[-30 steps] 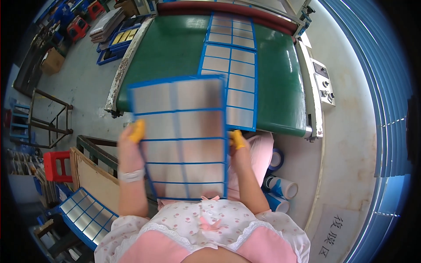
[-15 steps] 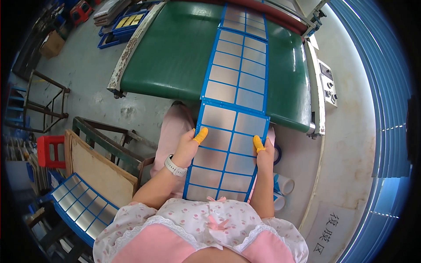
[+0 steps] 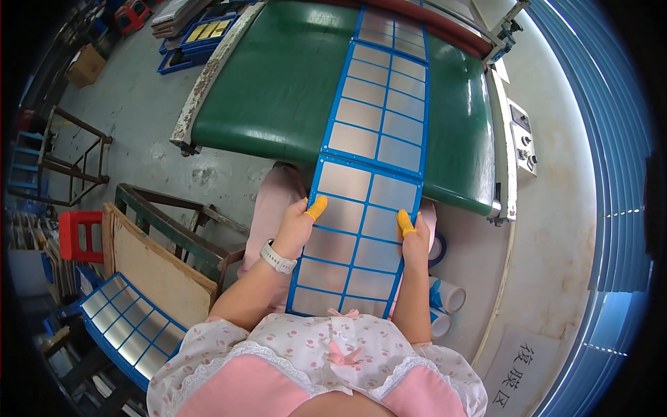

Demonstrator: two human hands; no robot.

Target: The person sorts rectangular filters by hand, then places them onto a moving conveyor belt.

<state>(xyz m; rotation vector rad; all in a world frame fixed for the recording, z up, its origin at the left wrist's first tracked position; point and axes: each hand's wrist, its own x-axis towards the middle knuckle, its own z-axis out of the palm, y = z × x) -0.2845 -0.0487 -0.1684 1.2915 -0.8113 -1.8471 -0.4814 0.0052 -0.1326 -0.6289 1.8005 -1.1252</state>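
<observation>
- Held sheet (image 3: 358, 238) between left hand (image 3: 297, 226) and right hand (image 3: 415, 240).
- Second sheet (image 3: 379, 110) on the belt (image 3: 267, 83), just beyond the held sheet.
- Control panel (image 3: 522, 139) right of the belt.
- Rolls (image 3: 453, 300) right of the right hand.

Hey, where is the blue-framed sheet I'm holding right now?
The blue-framed sheet is near the middle of the head view, held between your left hand and right hand, its far edge at the near end of the green belt.
</observation>
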